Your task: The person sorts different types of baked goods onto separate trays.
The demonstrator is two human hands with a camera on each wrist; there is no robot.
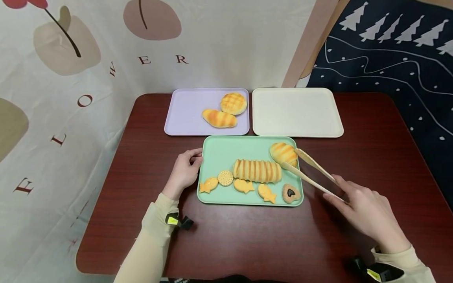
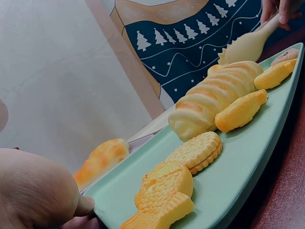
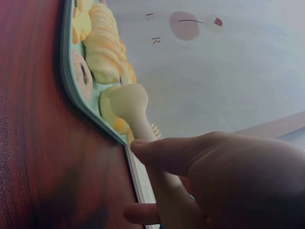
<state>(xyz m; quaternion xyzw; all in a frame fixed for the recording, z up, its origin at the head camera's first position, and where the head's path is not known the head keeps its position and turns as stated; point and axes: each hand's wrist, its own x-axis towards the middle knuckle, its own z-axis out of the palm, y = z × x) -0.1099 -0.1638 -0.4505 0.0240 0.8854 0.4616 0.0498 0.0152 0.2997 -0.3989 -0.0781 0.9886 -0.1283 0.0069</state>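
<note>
My right hand (image 1: 368, 208) grips a pair of pale tongs (image 1: 313, 181). The tong tips stand on either side of a rounded, striped bread roll (image 1: 284, 153) at the back right corner of the green tray (image 1: 217, 151). My left hand (image 1: 185, 171) holds that tray by its left edge, the thumb (image 2: 86, 205) right at the rim. Also on the tray are a long ridged loaf (image 1: 257, 171), a round cookie (image 1: 225, 178), several fish-shaped cookies (image 1: 244, 186) and a heart cookie (image 1: 291, 193) with a dark centre. In the right wrist view the near tong head (image 3: 131, 102) partly hides the roll.
Behind the green tray stands a lilac tray (image 1: 187, 114) holding a round bun (image 1: 233, 103) and a croissant-shaped bread (image 1: 219, 118). A white tray (image 1: 297, 114) sits to its right. All rest on a dark red-brown table (image 1: 141, 236) backed by printed cloths.
</note>
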